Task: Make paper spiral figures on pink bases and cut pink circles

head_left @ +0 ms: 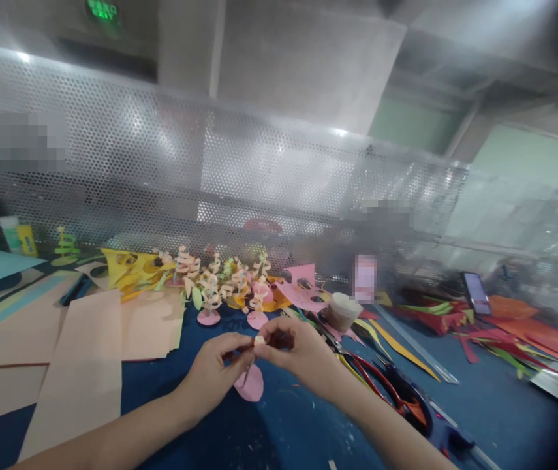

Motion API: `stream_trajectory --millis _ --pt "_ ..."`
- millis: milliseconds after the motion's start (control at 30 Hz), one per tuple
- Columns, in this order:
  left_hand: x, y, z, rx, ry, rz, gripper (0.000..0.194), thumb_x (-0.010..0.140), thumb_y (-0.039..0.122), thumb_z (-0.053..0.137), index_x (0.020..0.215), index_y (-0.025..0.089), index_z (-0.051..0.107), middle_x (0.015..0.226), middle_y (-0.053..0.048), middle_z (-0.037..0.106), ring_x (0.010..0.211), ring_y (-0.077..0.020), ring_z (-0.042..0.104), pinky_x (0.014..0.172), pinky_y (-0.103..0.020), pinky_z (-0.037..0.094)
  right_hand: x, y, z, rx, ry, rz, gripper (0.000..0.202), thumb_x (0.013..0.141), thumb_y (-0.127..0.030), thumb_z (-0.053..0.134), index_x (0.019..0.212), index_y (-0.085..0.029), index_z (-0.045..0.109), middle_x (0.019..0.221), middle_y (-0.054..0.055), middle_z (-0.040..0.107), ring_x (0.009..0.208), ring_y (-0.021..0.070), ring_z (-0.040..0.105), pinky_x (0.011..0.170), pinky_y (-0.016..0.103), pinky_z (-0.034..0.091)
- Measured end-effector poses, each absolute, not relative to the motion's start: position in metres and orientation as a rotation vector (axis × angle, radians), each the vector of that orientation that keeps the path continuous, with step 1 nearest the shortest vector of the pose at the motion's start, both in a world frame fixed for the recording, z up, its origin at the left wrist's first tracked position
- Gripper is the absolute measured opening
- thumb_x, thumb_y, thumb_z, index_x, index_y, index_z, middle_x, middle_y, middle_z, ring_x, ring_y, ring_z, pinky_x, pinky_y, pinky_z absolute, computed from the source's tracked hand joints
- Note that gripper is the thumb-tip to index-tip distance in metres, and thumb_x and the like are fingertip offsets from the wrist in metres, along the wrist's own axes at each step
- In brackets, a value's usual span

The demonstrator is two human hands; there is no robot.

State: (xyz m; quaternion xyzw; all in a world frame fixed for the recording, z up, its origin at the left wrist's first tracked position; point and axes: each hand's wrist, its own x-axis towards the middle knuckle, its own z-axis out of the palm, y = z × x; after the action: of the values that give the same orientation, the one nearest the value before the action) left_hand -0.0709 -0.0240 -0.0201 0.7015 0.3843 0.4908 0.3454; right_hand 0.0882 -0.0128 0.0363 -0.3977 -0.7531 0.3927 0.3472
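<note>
From my head view, I locate the pale paper piece (259,341) between the hands, with the pink disc (250,385) just below in frame. Both forearms angle inward above the blue surface (288,434). Left hand (218,367) and right hand (294,347): fingers curled, fingertips pinching the paper piece.

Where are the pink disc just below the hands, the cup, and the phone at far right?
Pink disc (252,386): head view, flat face.
Cup (342,316): head view, outer wall.
Phone (476,292): head view, screen.
</note>
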Motion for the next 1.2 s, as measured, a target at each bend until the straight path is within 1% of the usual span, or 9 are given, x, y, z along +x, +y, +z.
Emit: stream_trajectory --millis 267,433,567,633,700,800,867,1000,1200 --pt "-0.071 -0.024 -0.02 1.741 1.011 1.277 0.022 0.08 0.033 0.05 0.083 0.016 0.063 0.07 -0.002 0.059 0.061 -0.0141 0.053 0.06 -0.023 0.043 0.093 -0.013 0.032 -0.914 -1.935 1.148 0.021 0.069 -0.022 0.064 0.088 -0.015 0.058 0.082 0.002 0.058 0.076 0.0139 0.056 0.07 0.026 0.045" --pt "-0.071 -0.024 -0.019 1.791 1.026 1.27 0.022 0.082 0.03 0.048 0.078 0.015 0.063 0.066 -0.001 0.058 0.06 -0.0135 0.052 0.059 -0.022 0.042 0.091 -0.012 0.034 -0.946 -1.916 1.165 0.012 0.075 -0.026 0.059 0.078 -0.015 0.058 0.073 0.0 0.057 0.068 0.0125 0.057 0.064 0.024 0.045" --pt "-0.071 -0.024 -0.018 1.875 1.052 1.272 0.026 0.082 0.031 0.047 0.066 0.015 0.06 0.06 0.0 0.053 0.058 -0.013 0.051 0.057 -0.022 0.04 0.089 -0.008 0.033 -0.946 -1.916 1.163 0.015 0.073 -0.03 0.06 0.073 -0.016 0.056 0.069 -0.001 0.056 0.066 0.0128 0.057 0.063 0.024 0.045" --pt "-0.071 -0.024 -0.018 1.88 1.059 1.271 0.027 0.082 0.031 0.047 0.064 0.015 0.06 0.061 0.0 0.054 0.059 -0.0132 0.052 0.057 -0.022 0.041 0.089 -0.006 0.031 -0.949 -1.906 1.15 0.019 0.072 -0.034 0.061 0.076 -0.016 0.056 0.073 0.001 0.057 0.069 0.014 0.057 0.065 0.025 0.046" --pt "-0.071 -0.023 -0.017 1.838 1.058 1.279 0.024 0.081 0.031 0.048 0.069 0.015 0.062 0.064 -0.001 0.058 0.061 -0.014 0.054 0.059 -0.022 0.043 0.089 -0.004 0.027 -0.955 -1.894 1.134 0.025 0.074 -0.039 0.057 0.083 -0.016 0.057 0.078 0.002 0.058 0.073 0.0151 0.057 0.068 0.027 0.046" --pt "-0.074 -0.021 -0.017 1.748 1.056 1.321 0.022 0.081 0.032 0.049 0.078 0.015 0.063 0.073 -0.004 0.064 0.068 -0.0163 0.059 0.063 -0.024 0.047 0.091 -0.001 0.018 -0.999 -1.881 1.107 0.035 0.08 -0.045 0.042 0.091 -0.015 0.055 0.077 0.004 0.059 0.07 0.0158 0.057 0.066 0.029 0.047" --pt "-0.077 -0.018 -0.015 1.735 1.088 1.365 0.022 0.081 0.032 0.049 0.082 0.016 0.064 0.079 -0.005 0.067 0.073 -0.0177 0.061 0.068 -0.025 0.048 0.091 0.0 0.01 -1.044 -1.898 1.057 0.036 0.081 -0.044 0.039 0.089 -0.014 0.056 0.075 0.005 0.059 0.069 0.0171 0.057 0.064 0.03 0.047" --pt "-0.085 -0.011 -0.015 1.785 1.212 1.419 0.021 0.079 0.031 0.051 0.085 0.016 0.065 0.087 -0.006 0.068 0.083 -0.0191 0.061 0.077 -0.028 0.046 0.091 0.0 -0.007 -1.112 -1.975 0.891 0.023 0.076 -0.033 0.05 0.084 -0.014 0.061 0.081 0.007 0.063 0.076 0.0203 0.057 0.071 0.032 0.044" --pt "-0.087 -0.003 -0.023 1.776 1.248 1.331 0.021 0.077 0.03 0.053 0.087 0.016 0.066 0.086 -0.006 0.07 0.08 -0.02 0.063 0.074 -0.029 0.048 0.091 -0.002 -0.029 -1.192 -1.986 0.771 0.02 0.078 -0.025 0.046 0.085 -0.014 0.061 0.082 0.009 0.064 0.075 0.0213 0.058 0.071 0.034 0.044"
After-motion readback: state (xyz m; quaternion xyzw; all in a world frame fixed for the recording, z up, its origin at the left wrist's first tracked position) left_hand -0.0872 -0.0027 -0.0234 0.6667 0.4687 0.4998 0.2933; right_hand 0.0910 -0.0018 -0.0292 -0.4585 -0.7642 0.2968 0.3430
